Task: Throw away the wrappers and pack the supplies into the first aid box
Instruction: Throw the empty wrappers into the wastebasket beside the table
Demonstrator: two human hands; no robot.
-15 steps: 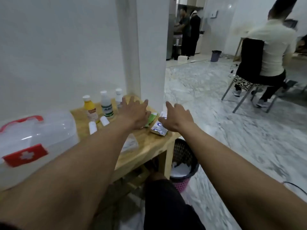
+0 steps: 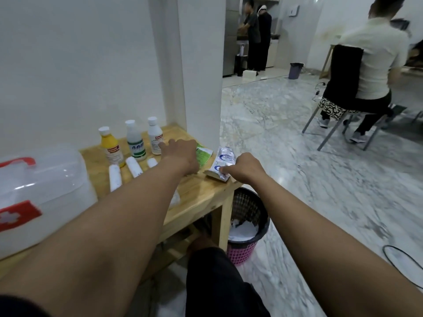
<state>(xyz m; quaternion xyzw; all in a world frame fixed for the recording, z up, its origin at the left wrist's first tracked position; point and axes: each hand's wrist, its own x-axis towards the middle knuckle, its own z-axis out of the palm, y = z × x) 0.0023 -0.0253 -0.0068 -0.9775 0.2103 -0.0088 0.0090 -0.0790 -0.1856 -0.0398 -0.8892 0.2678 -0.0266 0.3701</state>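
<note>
At centre frame, my right hand pinches the blue-white wrapper, left hand flat and open on the green wrapper; I'd gather both firmly, then drop them in the bin at lower centre.

Three bottles are crowding the table's back edge, w/ white rolls lying just in front; pillar is blocking the far corner; bin is sitting open below.

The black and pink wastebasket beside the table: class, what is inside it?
White crumpled paper or wrappers lie inside the wastebasket. Its near wall and the table leg hide whatever lies deeper or further left.
</note>
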